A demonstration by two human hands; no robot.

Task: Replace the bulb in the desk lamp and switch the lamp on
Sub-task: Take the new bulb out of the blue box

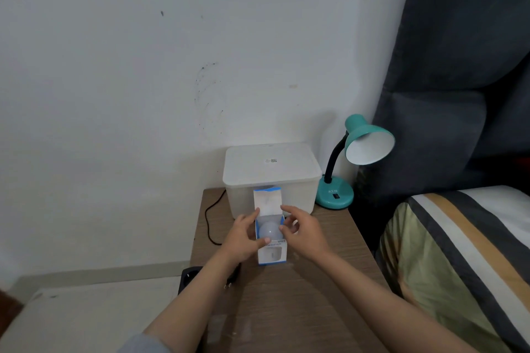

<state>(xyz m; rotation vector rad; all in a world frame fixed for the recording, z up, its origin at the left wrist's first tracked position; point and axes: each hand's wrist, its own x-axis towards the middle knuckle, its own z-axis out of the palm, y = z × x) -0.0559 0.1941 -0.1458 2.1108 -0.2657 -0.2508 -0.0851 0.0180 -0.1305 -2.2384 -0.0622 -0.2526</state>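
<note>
A white and blue bulb box [272,255] stands on the wooden bedside table [301,295], its top flap open and upright. A white bulb [269,231] shows in the box's open top. My left hand [243,238] grips the box on its left side. My right hand [304,231] is at the box's right edge, fingertips touching the rim next to the bulb. The teal desk lamp [352,157] stands at the table's back right corner; its shade faces right and looks unlit, and I see no bulb inside it.
A white lidded plastic container [272,172] sits against the wall behind the box. A black cord [210,218] runs down the table's left side to a plug [231,281] and a black socket strip [190,278]. A bed with striped bedding [459,252] lies on the right.
</note>
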